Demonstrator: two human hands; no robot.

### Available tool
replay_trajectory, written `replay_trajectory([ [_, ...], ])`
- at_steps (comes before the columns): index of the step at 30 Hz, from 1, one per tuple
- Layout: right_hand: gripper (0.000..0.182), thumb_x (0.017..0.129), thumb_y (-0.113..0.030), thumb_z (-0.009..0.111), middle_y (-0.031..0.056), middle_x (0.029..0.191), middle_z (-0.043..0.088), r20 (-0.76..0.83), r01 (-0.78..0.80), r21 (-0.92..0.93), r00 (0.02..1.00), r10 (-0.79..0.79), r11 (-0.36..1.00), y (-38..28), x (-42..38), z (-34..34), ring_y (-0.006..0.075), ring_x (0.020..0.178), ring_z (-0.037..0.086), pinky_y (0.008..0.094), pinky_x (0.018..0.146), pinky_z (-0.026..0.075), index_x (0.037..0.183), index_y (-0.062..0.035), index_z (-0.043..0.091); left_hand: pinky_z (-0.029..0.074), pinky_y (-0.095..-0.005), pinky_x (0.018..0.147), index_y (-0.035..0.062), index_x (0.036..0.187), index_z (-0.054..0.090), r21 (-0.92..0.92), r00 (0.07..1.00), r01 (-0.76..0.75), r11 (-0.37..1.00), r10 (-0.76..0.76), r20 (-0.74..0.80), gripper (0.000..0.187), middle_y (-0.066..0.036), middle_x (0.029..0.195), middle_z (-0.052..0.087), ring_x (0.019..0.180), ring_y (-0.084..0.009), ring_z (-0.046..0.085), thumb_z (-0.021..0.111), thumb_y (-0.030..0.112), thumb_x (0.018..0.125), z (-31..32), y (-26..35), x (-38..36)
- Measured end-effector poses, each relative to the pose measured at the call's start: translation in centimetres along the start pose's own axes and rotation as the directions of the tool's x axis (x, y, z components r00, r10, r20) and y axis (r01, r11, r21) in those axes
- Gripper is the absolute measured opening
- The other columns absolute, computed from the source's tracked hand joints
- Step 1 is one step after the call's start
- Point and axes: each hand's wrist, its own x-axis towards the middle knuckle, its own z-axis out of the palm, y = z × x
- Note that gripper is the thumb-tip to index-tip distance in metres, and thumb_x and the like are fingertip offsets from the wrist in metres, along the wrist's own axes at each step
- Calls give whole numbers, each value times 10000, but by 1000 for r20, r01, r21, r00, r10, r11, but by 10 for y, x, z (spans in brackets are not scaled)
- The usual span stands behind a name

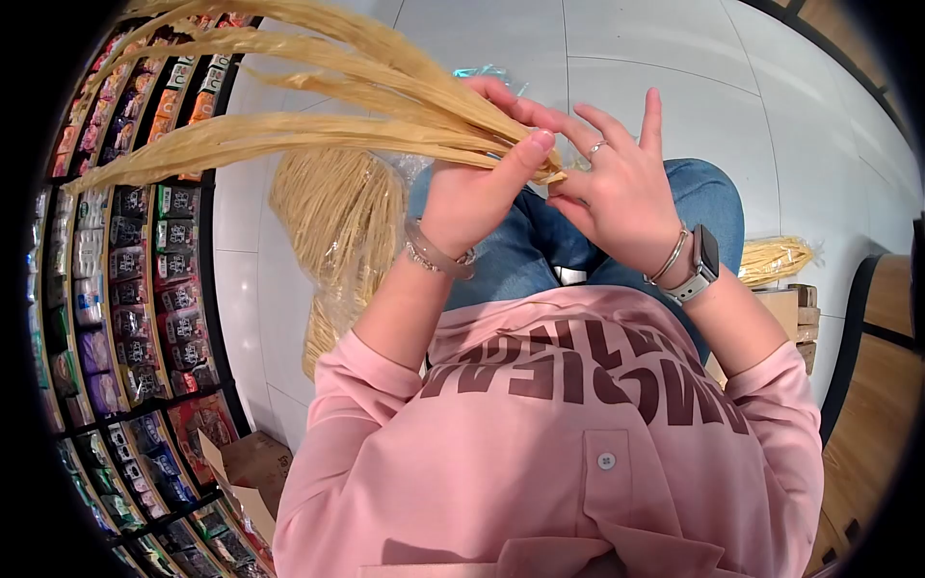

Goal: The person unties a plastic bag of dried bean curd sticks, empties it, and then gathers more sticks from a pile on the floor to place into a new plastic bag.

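My left hand [482, 197] is closed around a fanned bundle of long, pale-yellow dried tofu-skin sticks [385, 130], its thumb lying across them near the gathered end. The loose ends spread toward the upper left. At the gathered end, my right hand [621, 188] touches the bundle with its thumb and nearest fingers bent in, while its outer fingers stick up apart. Its exact grip is partly hidden. Below the bundle, a clear plastic bag [337, 222] of similar thin yellow sticks lies on the floor beside my left knee.
Shelves of packaged snacks [135, 270] line the left side, with an open cardboard box [252, 467] at their foot. Another bagged yellow bundle [774, 260] lies right of my knee, near a wooden crate [806, 323]. Wooden furniture [877, 414] stands at the right. Pale tiles [665, 58] cover the floor.
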Motion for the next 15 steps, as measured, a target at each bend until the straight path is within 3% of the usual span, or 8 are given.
replay_trajectory([
  [8,74,615,-215,680,52,1115,541,6,13,36,1000,-13,999,0,2,-2,244,1098,458,627,996,74,634,-163,631,432,-253,653,46,961,424,329,1000,13,944,-6,-24,292,-32,869,554,755,-97,493,632,78,759,-5,-12,-1],
  [11,81,613,-208,681,44,1111,542,-13,15,20,1000,-15,1000,1,3,-1,243,1091,464,626,996,85,633,-156,621,460,-265,736,34,1035,411,458,999,45,888,-47,-7,350,-76,924,566,826,-120,546,633,59,765,-5,-12,-1],
  [15,87,615,-198,682,32,1115,536,-29,7,-8,1000,-7,1000,-1,4,0,236,1084,468,629,992,96,656,-155,617,468,-259,712,22,1050,430,375,995,97,922,-89,-40,385,-74,924,571,843,-124,550,659,75,744,-2,-15,0],
])
